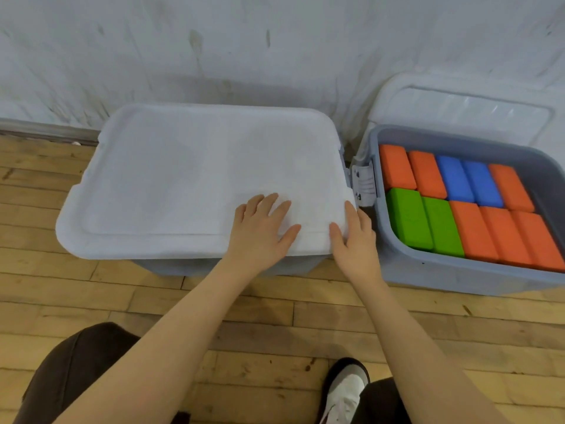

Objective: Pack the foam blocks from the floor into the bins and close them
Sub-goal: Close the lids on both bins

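Observation:
A white lid [171, 179] covers the left grey bin [171, 266] against the wall. My left hand [263, 231] lies flat on the lid near its front right corner, fingers spread. My right hand [356, 240] rests on that same corner, fingers straight along the lid's right edge. To the right stands a second grey bin [428, 270] without its lid on, filled with orange foam blocks [474, 234], green foam blocks [409, 221] and blue foam blocks [467, 182] packed side by side. Its white lid [464, 108] leans on the wall behind it.
A white latch [363, 185] hangs on the right bin's left side, close to my right hand. The bins sit on a wooden plank floor [91, 301] by a scuffed white wall [244, 41]. My knee [73, 362] and a white shoe [345, 393] are in front.

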`<state>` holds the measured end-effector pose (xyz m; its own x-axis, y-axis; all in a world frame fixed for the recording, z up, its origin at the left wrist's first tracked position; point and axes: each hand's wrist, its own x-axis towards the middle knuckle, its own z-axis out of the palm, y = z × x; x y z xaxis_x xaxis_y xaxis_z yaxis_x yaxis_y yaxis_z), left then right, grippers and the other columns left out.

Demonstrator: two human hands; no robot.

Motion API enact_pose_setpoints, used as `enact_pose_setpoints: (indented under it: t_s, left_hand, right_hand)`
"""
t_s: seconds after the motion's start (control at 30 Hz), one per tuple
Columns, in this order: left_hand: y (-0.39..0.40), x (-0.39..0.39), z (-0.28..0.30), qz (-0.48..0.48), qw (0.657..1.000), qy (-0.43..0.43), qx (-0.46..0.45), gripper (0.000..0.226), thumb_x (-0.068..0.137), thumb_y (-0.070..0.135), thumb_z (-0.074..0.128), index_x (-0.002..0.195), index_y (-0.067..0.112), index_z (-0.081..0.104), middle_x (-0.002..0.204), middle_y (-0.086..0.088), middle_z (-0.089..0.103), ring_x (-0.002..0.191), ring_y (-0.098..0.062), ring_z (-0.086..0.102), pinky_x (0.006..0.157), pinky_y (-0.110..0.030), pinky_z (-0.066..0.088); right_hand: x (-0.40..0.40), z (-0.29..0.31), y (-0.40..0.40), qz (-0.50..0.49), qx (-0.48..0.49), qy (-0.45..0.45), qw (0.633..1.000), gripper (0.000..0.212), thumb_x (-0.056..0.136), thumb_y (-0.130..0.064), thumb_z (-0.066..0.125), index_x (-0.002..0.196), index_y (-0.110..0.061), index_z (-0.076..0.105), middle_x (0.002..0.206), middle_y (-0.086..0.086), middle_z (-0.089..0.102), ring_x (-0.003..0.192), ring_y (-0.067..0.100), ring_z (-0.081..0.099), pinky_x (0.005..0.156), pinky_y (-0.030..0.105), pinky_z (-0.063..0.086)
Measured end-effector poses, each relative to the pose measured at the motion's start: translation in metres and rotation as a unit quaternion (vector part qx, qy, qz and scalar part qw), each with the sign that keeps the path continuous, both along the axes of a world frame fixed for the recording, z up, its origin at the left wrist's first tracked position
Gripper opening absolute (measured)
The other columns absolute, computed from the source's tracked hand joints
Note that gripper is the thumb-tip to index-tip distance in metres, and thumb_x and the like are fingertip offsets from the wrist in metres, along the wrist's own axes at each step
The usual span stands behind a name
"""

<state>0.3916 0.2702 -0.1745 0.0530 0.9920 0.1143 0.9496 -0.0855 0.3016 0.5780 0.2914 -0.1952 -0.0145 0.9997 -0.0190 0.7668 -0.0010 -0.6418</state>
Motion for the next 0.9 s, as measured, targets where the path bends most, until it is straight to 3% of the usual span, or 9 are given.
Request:
enact_pose_setpoints:
  t_s: [0.1, 0.17, 0.3, 0.43, 0.53, 0.67, 0.77, 0.9]
  left_hand:
    - [0.013, 0.017, -0.006, -0.012, 0.997, 0.050, -0.061, 0.060, 0.096, 0.055, 0.025, 0.149, 0.028, 0.018, 0.158, -0.004, 0.010, 0.143, -0.032, 0.008, 0.113, -0.046, 0.010]
    - [0.014, 0.019, -0.007, -0.006, 0.995, 0.054, -0.080, 0.060, 0.095, 0.056, 0.022, 0.149, 0.030, 0.014, 0.158, -0.004, 0.006, 0.143, -0.032, 0.006, 0.113, -0.047, 0.009]
    - [0.008, 0.008, -0.007, 0.003, 0.994, 0.079, -0.081, 0.059, 0.095, 0.057, 0.022, 0.148, 0.031, 0.018, 0.158, -0.002, 0.009, 0.142, -0.030, 0.010, 0.112, -0.044, 0.013]
    - [0.004, 0.007, -0.009, 0.007, 0.993, 0.080, -0.086, 0.061, 0.093, 0.061, 0.015, 0.148, 0.033, 0.016, 0.158, -0.001, 0.007, 0.142, -0.031, 0.009, 0.112, -0.045, 0.012]
    - [0.005, 0.012, -0.010, 0.010, 0.993, 0.079, -0.090, 0.065, 0.089, 0.062, 0.009, 0.148, 0.034, 0.015, 0.158, -0.001, 0.005, 0.142, -0.032, 0.007, 0.113, -0.047, 0.011]
    - [0.009, 0.023, -0.009, -0.015, 0.991, 0.083, -0.102, 0.059, 0.092, 0.062, 0.021, 0.147, 0.038, 0.016, 0.158, 0.001, 0.006, 0.140, -0.035, 0.009, 0.111, -0.047, 0.013]
    - [0.011, 0.029, -0.011, -0.015, 0.991, 0.106, -0.082, 0.059, 0.091, 0.062, 0.023, 0.145, 0.036, 0.023, 0.154, 0.001, 0.017, 0.133, -0.036, 0.021, 0.106, -0.045, 0.022]
    - [0.024, 0.028, -0.008, -0.006, 0.993, 0.105, -0.046, 0.060, 0.091, 0.061, 0.027, 0.143, 0.031, 0.029, 0.143, 0.000, 0.033, 0.119, -0.033, 0.033, 0.098, -0.042, 0.029]
  right_hand:
    - [-0.004, -0.001, -0.001, -0.020, 0.009, 0.010, 1.000, 0.058, 0.097, -0.036, 0.043, 0.149, -0.024, 0.021, 0.154, 0.008, 0.020, 0.132, 0.035, 0.027, 0.106, 0.043, 0.029]
    - [-0.005, 0.001, -0.001, -0.031, 0.025, 0.011, 0.999, 0.057, 0.095, -0.034, 0.047, 0.147, -0.021, 0.027, 0.151, 0.009, 0.028, 0.130, 0.034, 0.033, 0.104, 0.043, 0.032]
    - [-0.007, 0.003, -0.010, -0.039, 0.064, 0.032, 0.997, 0.052, 0.092, -0.028, 0.054, 0.141, -0.015, 0.042, 0.140, 0.010, 0.044, 0.121, 0.028, 0.048, 0.098, 0.038, 0.041]
    - [-0.005, 0.006, -0.007, -0.064, 0.061, 0.011, 0.996, 0.048, 0.090, -0.040, 0.056, 0.134, -0.022, 0.050, 0.130, -0.001, 0.052, 0.107, 0.017, 0.056, 0.086, 0.037, 0.050]
    - [-0.002, 0.008, 0.000, -0.073, 0.053, 0.026, 0.996, 0.049, 0.087, -0.041, 0.061, 0.132, -0.023, 0.053, 0.130, -0.001, 0.054, 0.113, 0.017, 0.054, 0.088, 0.036, 0.048]
    - [0.006, 0.004, 0.005, -0.084, 0.037, 0.037, 0.995, 0.046, 0.087, -0.029, 0.061, 0.130, -0.015, 0.054, 0.122, 0.005, 0.061, 0.109, 0.022, 0.058, 0.090, 0.037, 0.048]
    - [0.007, 0.001, 0.002, -0.083, 0.029, 0.022, 0.996, 0.045, 0.088, -0.031, 0.058, 0.131, -0.017, 0.053, 0.123, 0.005, 0.061, 0.110, 0.023, 0.058, 0.090, 0.041, 0.049]
    - [0.010, 0.003, 0.016, -0.062, 0.071, -0.040, 0.995, 0.038, 0.092, -0.037, 0.051, 0.125, -0.018, 0.057, 0.113, 0.003, 0.063, 0.104, 0.023, 0.057, 0.078, 0.036, 0.049]
